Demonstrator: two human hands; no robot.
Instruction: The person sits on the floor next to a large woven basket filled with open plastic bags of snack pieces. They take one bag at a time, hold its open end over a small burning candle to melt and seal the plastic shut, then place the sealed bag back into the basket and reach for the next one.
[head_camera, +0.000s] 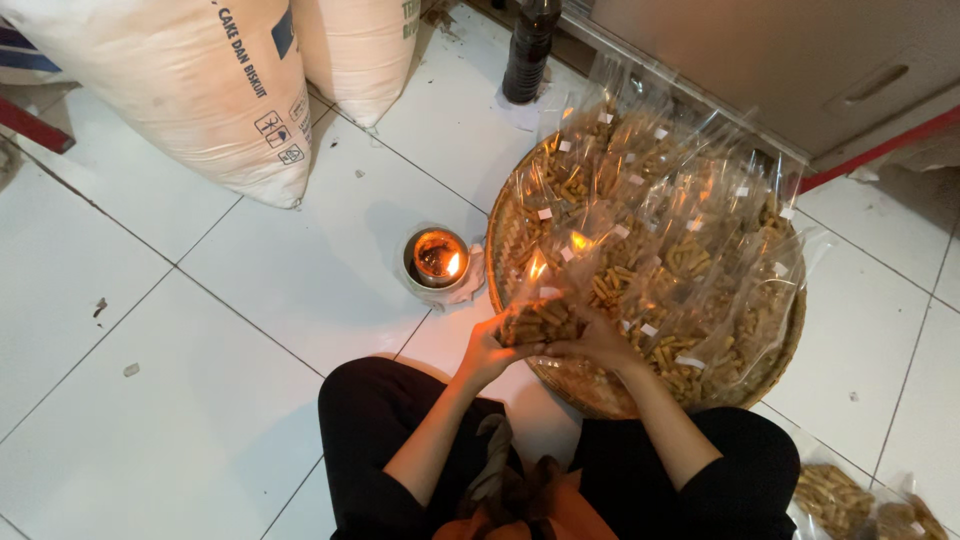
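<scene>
Sealing snack bags, looks like: tray (770, 375) holds the packed pile, flame pot (438, 258) sits just left of it. Both hands, left (487, 350) and right (598, 345), pinch one bag (540, 322) at the tray's near-left edge. Next move probably needs its mouth brought carefully toward the flame.

Both hands meet over the near left edge of a round woven tray (770, 375) heaped with clear bags of small golden snack sticks. The left hand (487, 350) and right hand (598, 345) grip one clear snack bag (540, 318) between them. Just left of the tray, a small flame burns in a little tin lamp (438, 258) on the white tiled floor (200, 400). Two large pale sacks (190, 90) stand far left, and a dark bottle (528, 45) stands beyond the tray.
</scene>
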